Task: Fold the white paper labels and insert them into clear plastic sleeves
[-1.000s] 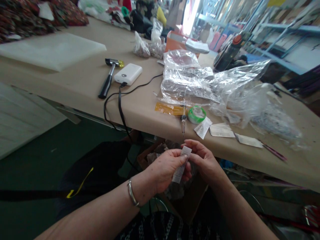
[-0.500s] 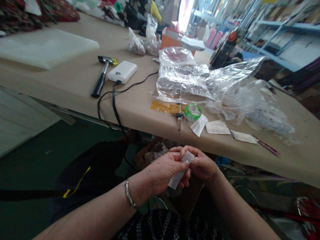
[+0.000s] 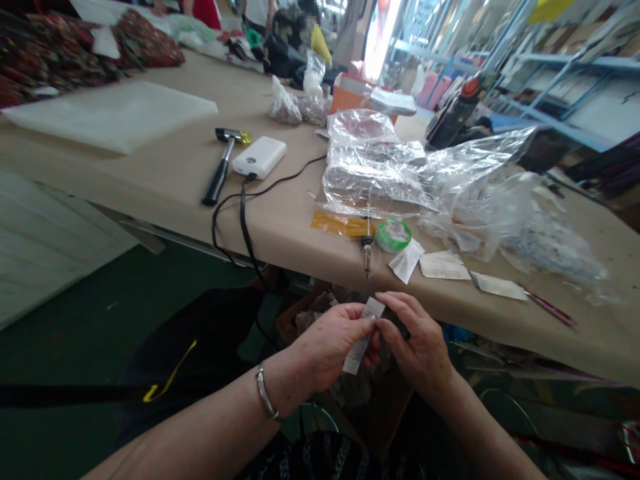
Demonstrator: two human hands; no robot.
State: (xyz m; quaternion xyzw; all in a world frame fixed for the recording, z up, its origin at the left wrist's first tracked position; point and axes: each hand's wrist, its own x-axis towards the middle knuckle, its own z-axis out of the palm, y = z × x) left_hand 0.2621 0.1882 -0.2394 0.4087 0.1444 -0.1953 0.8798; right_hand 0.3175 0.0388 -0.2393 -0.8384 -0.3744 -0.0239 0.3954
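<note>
My left hand (image 3: 333, 343) pinches a small white printed label (image 3: 353, 357) between thumb and fingers, just in front of the table edge. Beside the label's upper end, my right hand (image 3: 420, 343) is open, its thumb and fingers apart. Whether its thumb tip touches the label I cannot tell. Nearest on the table lies a slim pen-like tool with a metal tip (image 3: 367, 257), pointing over the edge. Right of it are a round green-rimmed container (image 3: 394, 235), a folded white slip (image 3: 407, 261), further printed labels (image 3: 444, 265) and thin reddish tweezers (image 3: 553, 308).
A hammer (image 3: 217, 177) and a white power bank (image 3: 260, 158) with a black cable (image 3: 243, 220) lie left on the brown table (image 3: 165, 180). Crumpled clear plastic bags (image 3: 380, 167) cover the middle and right. Below the edge stands a cardboard box (image 3: 287, 320) with scraps.
My right hand has come off the label, its fingers spreading and drawing back to the right. The left hand keeps the label. The whole view has shifted slightly.
</note>
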